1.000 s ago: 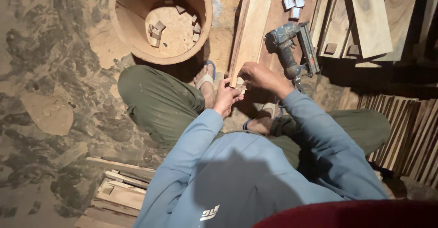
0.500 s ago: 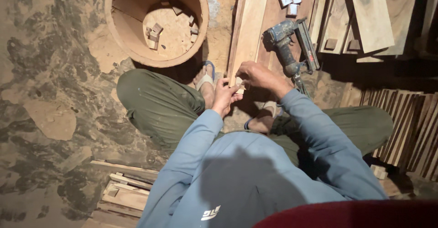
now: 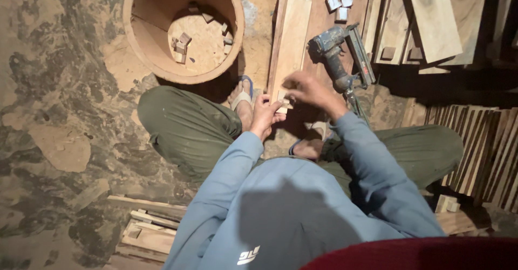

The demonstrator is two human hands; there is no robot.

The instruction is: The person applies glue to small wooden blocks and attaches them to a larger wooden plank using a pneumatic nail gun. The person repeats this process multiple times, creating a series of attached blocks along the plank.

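From my feed, looking straight down, both hands meet at the near end of a pale wooden plank (image 3: 290, 43) that lies on the dirt floor (image 3: 59, 86) in the upper middle of the frame. My left hand (image 3: 265, 116) has its fingers curled against a small wooden block (image 3: 281, 100) sitting at the plank's lower end; it looks pinched on the block, though the fingertips are partly hidden. My right hand (image 3: 308, 89) arches over the same spot, fingers bent down onto the block and the plank's end (motion blur softens it, so I cannot tell how firm the grip is).

Just right of the plank a blue-grey nail gun (image 3: 341, 54) lies on a wider board, its handle pointing down toward my right forearm. Three small pale blocks (image 3: 339, 5) sit above it. In the upper left stands a round wooden tub (image 3: 183, 29) with scraps of wood inside. Stacked boards (image 3: 431, 16) fill the upper right, and thin slats (image 3: 480, 151) lean at the right edge. A sandalled foot (image 3: 242, 100) rests just left of the plank's end. More offcuts (image 3: 148, 232) lie at the lower left.
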